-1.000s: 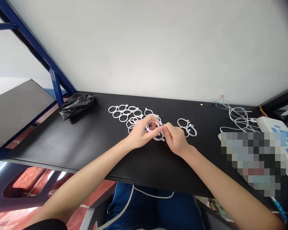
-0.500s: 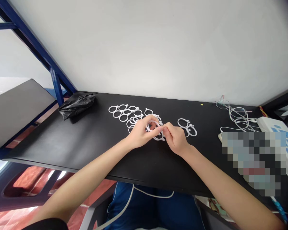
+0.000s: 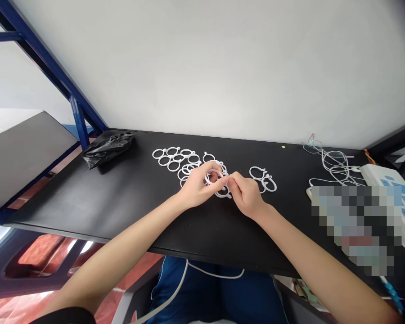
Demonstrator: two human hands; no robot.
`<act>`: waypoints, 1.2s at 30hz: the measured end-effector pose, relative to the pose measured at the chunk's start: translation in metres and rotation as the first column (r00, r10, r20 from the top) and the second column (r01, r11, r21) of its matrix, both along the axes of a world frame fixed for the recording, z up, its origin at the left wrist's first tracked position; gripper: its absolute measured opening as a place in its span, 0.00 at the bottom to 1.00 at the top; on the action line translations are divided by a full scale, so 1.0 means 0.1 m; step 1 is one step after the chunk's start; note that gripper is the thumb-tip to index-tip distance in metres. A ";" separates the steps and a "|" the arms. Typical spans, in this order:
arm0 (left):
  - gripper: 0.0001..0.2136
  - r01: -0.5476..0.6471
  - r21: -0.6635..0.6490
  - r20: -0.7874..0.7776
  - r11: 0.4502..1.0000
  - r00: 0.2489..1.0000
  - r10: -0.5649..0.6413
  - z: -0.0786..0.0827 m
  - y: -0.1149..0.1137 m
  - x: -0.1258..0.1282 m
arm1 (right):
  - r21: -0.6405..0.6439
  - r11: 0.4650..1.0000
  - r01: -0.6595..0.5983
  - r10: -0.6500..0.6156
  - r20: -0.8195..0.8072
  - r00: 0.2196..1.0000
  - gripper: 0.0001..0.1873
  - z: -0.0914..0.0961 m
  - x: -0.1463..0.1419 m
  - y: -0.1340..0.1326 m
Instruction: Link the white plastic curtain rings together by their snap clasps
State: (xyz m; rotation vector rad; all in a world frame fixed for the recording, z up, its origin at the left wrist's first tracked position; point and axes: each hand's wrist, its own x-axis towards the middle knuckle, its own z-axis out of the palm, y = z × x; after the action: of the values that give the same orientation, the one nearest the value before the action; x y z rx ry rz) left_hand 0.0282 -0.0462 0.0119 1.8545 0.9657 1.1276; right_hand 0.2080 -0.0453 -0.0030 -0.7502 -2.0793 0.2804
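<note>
My left hand (image 3: 199, 184) is closed round a white curtain ring (image 3: 207, 180), its thumb and fingers gripping the rim. Against its thumb tip, my right hand (image 3: 245, 193) pinches at the ring's right side, where the fingers hide the small end part. More white curtain rings (image 3: 174, 165) lie flat to the left, several of them overlapping, each with a little knob on its rim. Under and behind my hands are further rings (image 3: 223, 193), partly covered. A small group of rings (image 3: 256, 173) rests just right of my right hand.
On the black table (image 3: 121, 207), a crumpled black plastic bag (image 3: 110, 148) lies at the left. Tangled white cables (image 3: 337, 166) and a white power strip (image 3: 388, 189) are at the right, beside a blurred-out item (image 3: 357, 229). A pale wall (image 3: 216, 67) rises behind.
Almost nothing differs. Both hands keep the same hold on the ring, with only a very slight shift of the view.
</note>
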 end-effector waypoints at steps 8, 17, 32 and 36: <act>0.09 -0.060 0.024 -0.002 0.998 0.998 0.060 0.03 -0.01 0.01 | 0.032 0.991 0.131 -0.130 -0.026 0.991 0.11 0.01 0.01 0.00; 0.08 -0.200 0.157 -0.125 0.967 0.967 0.221 0.02 0.02 -0.01 | -0.151 0.749 0.645 -0.562 0.369 0.740 0.03 0.15 0.23 0.22; 0.14 -0.141 0.343 -0.515 0.929 0.799 0.311 -0.20 0.13 -0.03 | -0.232 0.805 0.547 -0.394 0.480 0.784 0.10 0.01 0.27 0.26; 0.18 -0.148 0.306 -0.581 0.940 0.754 0.308 -0.21 0.12 -0.04 | -0.241 0.849 0.470 -0.354 0.400 0.845 0.15 -0.06 0.28 0.29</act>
State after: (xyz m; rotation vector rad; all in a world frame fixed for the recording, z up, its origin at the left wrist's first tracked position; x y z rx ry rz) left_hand 0.0244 -0.0338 -0.0091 2.4398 1.5199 0.7843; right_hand 0.2360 -0.0161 -0.0091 -1.5317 -2.1385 0.2684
